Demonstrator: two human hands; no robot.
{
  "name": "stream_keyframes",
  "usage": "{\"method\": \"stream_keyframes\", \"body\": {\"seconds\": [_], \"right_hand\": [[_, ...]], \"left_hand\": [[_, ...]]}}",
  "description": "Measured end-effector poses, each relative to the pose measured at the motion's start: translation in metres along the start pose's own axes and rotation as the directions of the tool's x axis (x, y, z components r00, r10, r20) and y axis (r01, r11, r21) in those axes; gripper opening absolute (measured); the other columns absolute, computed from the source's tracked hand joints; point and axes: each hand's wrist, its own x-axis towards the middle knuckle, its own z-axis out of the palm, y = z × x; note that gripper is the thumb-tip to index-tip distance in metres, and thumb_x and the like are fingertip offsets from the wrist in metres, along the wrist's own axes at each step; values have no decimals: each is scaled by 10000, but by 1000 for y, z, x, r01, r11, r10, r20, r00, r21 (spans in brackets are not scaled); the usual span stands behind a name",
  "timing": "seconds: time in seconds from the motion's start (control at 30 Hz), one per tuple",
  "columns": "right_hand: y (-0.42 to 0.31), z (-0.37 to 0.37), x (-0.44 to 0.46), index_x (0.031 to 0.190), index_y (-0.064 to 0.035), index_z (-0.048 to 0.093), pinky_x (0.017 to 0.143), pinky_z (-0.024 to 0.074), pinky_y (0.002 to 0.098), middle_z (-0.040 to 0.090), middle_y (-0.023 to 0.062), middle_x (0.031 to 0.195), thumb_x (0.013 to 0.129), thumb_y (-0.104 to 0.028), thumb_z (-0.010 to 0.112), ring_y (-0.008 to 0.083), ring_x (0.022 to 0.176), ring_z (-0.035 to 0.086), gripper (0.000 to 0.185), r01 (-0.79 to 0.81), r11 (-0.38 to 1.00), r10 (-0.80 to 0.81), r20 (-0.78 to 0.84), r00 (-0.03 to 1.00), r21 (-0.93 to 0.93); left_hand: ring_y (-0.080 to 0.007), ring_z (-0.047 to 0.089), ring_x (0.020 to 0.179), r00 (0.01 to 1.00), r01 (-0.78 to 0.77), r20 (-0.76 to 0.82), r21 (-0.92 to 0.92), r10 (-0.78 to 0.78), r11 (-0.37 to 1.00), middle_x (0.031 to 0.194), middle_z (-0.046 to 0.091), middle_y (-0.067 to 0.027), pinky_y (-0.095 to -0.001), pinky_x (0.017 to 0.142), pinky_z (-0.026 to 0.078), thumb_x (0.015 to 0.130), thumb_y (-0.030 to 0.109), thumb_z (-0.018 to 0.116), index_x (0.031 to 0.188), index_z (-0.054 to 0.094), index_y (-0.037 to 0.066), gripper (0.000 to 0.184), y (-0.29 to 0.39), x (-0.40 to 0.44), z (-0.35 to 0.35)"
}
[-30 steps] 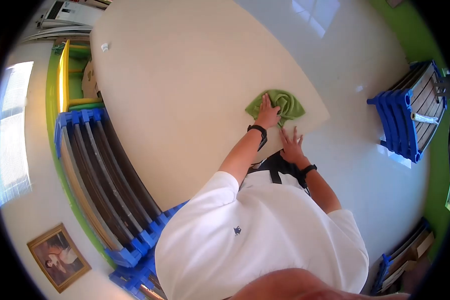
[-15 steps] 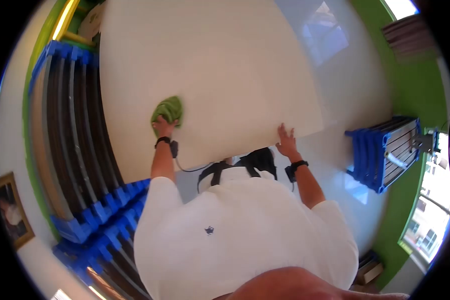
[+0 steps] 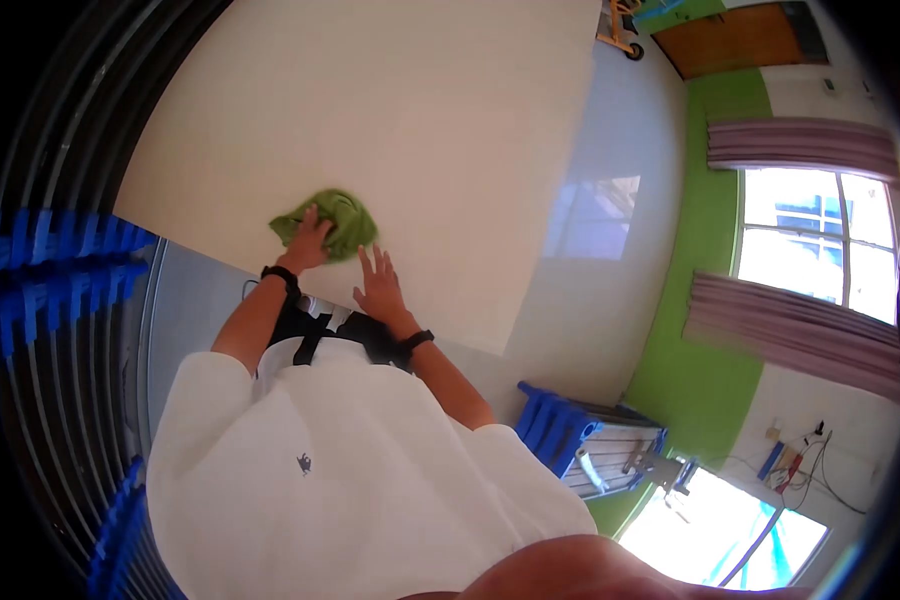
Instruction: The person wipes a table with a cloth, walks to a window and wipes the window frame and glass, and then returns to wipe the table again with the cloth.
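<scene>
A crumpled green cloth (image 3: 345,222) lies on the pale tabletop (image 3: 390,120), near its close edge. My left hand (image 3: 308,240) presses down on the cloth's left part, fingers spread over it, with a black band on the wrist. Just right of the cloth, my right hand (image 3: 378,287) rests at the table's edge with its fingers apart and nothing in it. It wears a black wristband too.
Stacked cots with blue ends (image 3: 65,240) stand close to the table's left side. Another blue-ended stack (image 3: 555,425) is at the lower right, by the green wall (image 3: 660,340). Windows with curtains (image 3: 790,330) and hanging cables are at the right.
The view has turned toward the windows. From beside the right hand, my left hand and the cloth went out to the left, and now they are close to my right hand again.
</scene>
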Motion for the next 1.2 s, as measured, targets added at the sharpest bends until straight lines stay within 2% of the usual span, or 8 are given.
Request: {"method": "stream_keyframes", "body": {"seconds": [0.1,0.2,0.33,0.47,0.57,0.97,1.03,1.2], "right_hand": [[14,27,29,1452,-52,110,1046,306,493,205,218,1463,757,-238,660,431,1322,244,905,75,996,-79,108,991,45],[45,39,27,1434,-22,180,1052,311,458,296,238,1419,782,-275,642,417,1292,310,839,143,990,-140,-99,985,21],[85,16,31,1395,16,276,1038,334,445,375,259,1368,828,-329,569,416,1255,363,725,-21,996,14,84,996,87],[133,-4,20,1303,14,411,957,400,459,456,278,1270,830,-281,500,420,1154,452,565,-239,967,245,59,968,-90],[127,-23,-6,1147,7,556,873,459,468,553,297,1118,810,-285,508,439,1016,553,449,-377,915,391,91,916,-144],[-31,71,3,1006,77,594,868,458,481,560,298,1059,783,-349,538,429,1013,542,485,34,984,-25,56,998,-174],[-43,64,-5,1200,132,474,1026,329,497,402,347,1291,811,-400,517,537,1184,371,661,-90,996,74,442,894,16],[13,100,-42,1331,120,335,1043,248,586,269,375,1377,855,-461,485,585,1234,265,765,-323,905,399,288,871,-277]], "left_hand": [[-408,293,1314,977,-197,-121,-203,176,959,1392,303,-298,-445,1009,355,776,98,634,1138,508,9,393,45,4,30],[-366,534,1074,988,84,150,-271,-44,959,1188,542,-221,-446,901,427,846,93,579,1092,565,-7,266,133,-19,-45],[-275,589,851,862,-489,-382,-457,332,743,992,610,-151,-369,736,483,824,73,597,1003,602,10,190,206,-107,-203],[-280,576,847,-64,-799,-902,303,428,520,991,606,-95,-408,707,481,825,336,637,881,621,65,277,207,-218,-307],[-192,452,903,-539,-692,-827,545,163,474,1129,418,23,-388,778,418,907,382,432,1125,408,161,311,203,-276,-365],[-195,464,887,-355,-756,-769,571,532,320,1087,433,12,-389,766,420,894,346,453,1095,422,152,281,172,-339,-334],[-196,466,885,-339,-775,-771,553,538,305,1080,435,11,-390,764,420,891,340,457,1090,425,151,276,165,-345,-339],[-197,470,878,-331,-815,-775,522,538,251,1063,442,6,-390,759,421,886,325,465,1077,431,147,263,142,-354,-346]]}}
